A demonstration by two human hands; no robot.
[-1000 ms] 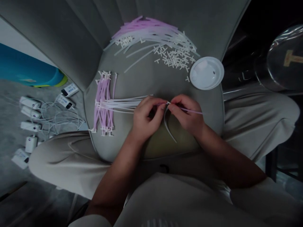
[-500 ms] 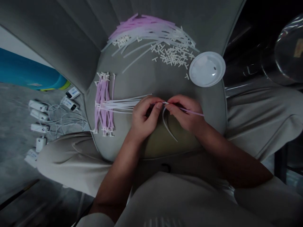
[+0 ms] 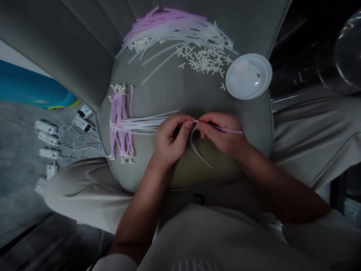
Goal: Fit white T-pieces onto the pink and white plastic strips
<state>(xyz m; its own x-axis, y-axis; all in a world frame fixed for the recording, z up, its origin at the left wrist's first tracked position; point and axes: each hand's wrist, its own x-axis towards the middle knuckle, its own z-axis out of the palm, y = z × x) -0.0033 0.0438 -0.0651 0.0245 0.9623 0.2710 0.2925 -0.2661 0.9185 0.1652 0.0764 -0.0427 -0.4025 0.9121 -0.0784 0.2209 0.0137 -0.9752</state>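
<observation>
Above the seat cushion, my left hand (image 3: 173, 137) and my right hand (image 3: 224, 131) meet, fingertips pinched close together. Between them shows a small white joint, apparently a T-shaped connector (image 3: 195, 121), mostly covered by the left thumb and fingers. A thin pink tube (image 3: 232, 131) passes through my right hand's closed fingers and pokes out to the right. From the joint a white translucent tube (image 3: 199, 151) curves down toward the cushion. Left of my left hand lies a bundle of pink tubes with connectors (image 3: 121, 109), with several white tubes (image 3: 143, 124) stretching from it.
Across the back of the grey seat (image 3: 166, 90) lie loose pink and white tubes (image 3: 169, 26). A heap of white T-shaped connectors (image 3: 207, 60) sits before them, beside a white bowl (image 3: 248, 77). Left on the floor are white plug boxes (image 3: 46, 127) with cables (image 3: 75, 139).
Both hands stay pinched at the joint, with the right fingers shifted slightly. The hanging white tube bends a little more to the left. The whole view has tilted slightly.
</observation>
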